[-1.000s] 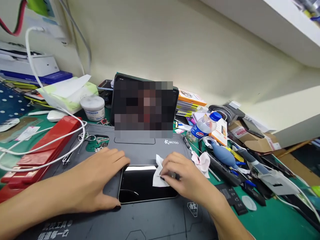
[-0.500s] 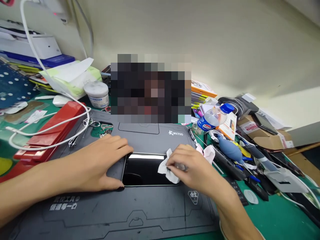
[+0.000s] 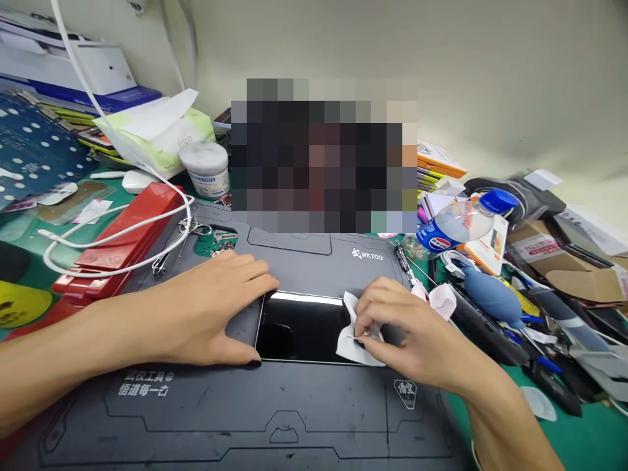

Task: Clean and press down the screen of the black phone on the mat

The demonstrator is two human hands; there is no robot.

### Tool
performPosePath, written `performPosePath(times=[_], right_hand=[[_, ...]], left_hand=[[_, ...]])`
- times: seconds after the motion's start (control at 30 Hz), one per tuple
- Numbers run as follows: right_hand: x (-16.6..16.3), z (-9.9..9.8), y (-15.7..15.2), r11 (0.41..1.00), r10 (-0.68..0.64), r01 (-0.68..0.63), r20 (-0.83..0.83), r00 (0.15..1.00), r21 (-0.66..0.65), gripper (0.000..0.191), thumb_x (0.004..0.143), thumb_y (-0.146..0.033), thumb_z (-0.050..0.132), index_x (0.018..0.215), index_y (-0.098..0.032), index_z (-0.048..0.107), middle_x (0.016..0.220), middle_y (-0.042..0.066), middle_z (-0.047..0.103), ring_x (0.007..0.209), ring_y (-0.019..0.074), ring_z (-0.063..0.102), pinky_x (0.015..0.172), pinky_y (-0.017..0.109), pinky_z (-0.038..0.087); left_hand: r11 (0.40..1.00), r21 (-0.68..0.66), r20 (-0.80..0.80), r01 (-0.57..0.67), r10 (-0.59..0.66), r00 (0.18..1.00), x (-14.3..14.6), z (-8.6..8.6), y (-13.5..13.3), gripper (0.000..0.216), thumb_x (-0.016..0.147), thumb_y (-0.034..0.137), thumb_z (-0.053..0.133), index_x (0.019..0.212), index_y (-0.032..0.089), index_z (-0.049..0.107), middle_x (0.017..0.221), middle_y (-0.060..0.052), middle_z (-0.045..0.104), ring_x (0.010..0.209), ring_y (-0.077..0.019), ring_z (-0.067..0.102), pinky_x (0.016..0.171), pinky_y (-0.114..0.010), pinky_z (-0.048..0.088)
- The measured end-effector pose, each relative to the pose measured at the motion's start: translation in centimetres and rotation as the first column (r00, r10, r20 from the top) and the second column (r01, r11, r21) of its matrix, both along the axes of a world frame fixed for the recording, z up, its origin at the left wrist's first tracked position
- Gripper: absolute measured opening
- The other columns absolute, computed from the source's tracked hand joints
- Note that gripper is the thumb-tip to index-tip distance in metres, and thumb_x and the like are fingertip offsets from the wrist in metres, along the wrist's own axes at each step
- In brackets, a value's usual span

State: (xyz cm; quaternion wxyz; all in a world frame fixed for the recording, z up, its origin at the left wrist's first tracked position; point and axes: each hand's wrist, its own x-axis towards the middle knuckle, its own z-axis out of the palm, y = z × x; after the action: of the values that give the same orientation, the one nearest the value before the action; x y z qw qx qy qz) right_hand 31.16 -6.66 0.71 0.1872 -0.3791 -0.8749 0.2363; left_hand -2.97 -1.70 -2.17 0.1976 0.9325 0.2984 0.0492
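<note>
A smartphone (image 3: 304,333) with a dark, glossy screen lies face up and sideways on a grey work mat (image 3: 255,405). My left hand (image 3: 216,314) grips its left end, thumb at the near edge and fingers at the far edge. My right hand (image 3: 402,327) pinches a crumpled white wipe (image 3: 360,350) against the screen's right end. That end of the phone is covered by the wipe and hand.
Scissors (image 3: 196,227), a red tool (image 3: 122,235) and a white cable (image 3: 118,273) lie left. A lidded tub (image 3: 206,171) stands behind. Rightward are a drink bottle (image 3: 456,222), a blue air blower (image 3: 493,297) and cluttered tools. A blurred patch hides the back middle.
The camera view has shifted, so most things appear farther right. My right hand and the wipe have slid slightly right along the screen. My left hand keeps its grip on the phone.
</note>
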Motion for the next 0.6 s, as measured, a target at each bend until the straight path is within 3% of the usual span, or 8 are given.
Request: performPosePath(times=[0.17, 0.3, 0.43, 0.6], right_hand=[[-1.1, -1.4, -0.1, 0.999, -0.013, 0.016, -0.11, 0.994, 0.03, 0.019, 0.099, -0.006, 0.072, 0.096, -0.023, 0.076, 0.092, 0.001, 0.077, 0.091, 0.0189, 0.067, 0.08, 0.033, 0.053], [-0.9, -2.0, 0.2, 0.992, -0.077, 0.089, -0.127, 0.989, 0.09, 0.017, 0.096, -0.009, 0.081, 0.103, -0.024, 0.078, 0.099, 0.003, 0.078, 0.095, 0.0208, 0.069, 0.079, 0.033, 0.054], [0.0, -1.8, 0.5, 0.99, -0.096, 0.107, -0.129, 0.987, 0.087, 0.018, 0.096, -0.009, 0.082, 0.104, -0.024, 0.079, 0.098, 0.003, 0.078, 0.093, 0.0205, 0.069, 0.078, 0.032, 0.056], [0.5, -1.9, 0.2, 0.986, -0.149, 0.157, -0.133, 0.98, 0.051, 0.021, 0.094, -0.01, 0.084, 0.109, -0.023, 0.077, 0.097, 0.003, 0.079, 0.092, 0.0217, 0.07, 0.079, 0.033, 0.058]], left_hand=[[0.998, -0.045, 0.113, -0.039, 0.044, 0.993, -0.2, -0.3, 0.6, 0.062, 0.071, 0.034, 0.103, 0.121, 0.025, 0.067, 0.105, 0.002, 0.071, 0.094, -0.0254, 0.068, 0.094, -0.041, 0.046], [0.99, -0.132, 0.09, -0.042, 0.054, 0.994, -0.5, -0.5, 0.8, 0.056, 0.075, 0.029, 0.099, 0.119, 0.027, 0.065, 0.106, 0.003, 0.071, 0.094, -0.0246, 0.066, 0.093, -0.04, 0.044], [0.985, -0.167, 0.122, -0.054, 0.075, 0.99, -0.6, -0.4, 0.9, 0.053, 0.073, 0.032, 0.099, 0.114, 0.029, 0.064, 0.1, 0.004, 0.068, 0.091, -0.0248, 0.063, 0.091, -0.04, 0.043], [0.954, -0.276, 0.027, -0.113, 0.125, 0.992, -0.1, 0.5, 1.0, 0.043, 0.074, 0.029, 0.092, 0.107, 0.029, 0.065, 0.098, 0.003, 0.067, 0.091, -0.026, 0.062, 0.094, -0.041, 0.044]])
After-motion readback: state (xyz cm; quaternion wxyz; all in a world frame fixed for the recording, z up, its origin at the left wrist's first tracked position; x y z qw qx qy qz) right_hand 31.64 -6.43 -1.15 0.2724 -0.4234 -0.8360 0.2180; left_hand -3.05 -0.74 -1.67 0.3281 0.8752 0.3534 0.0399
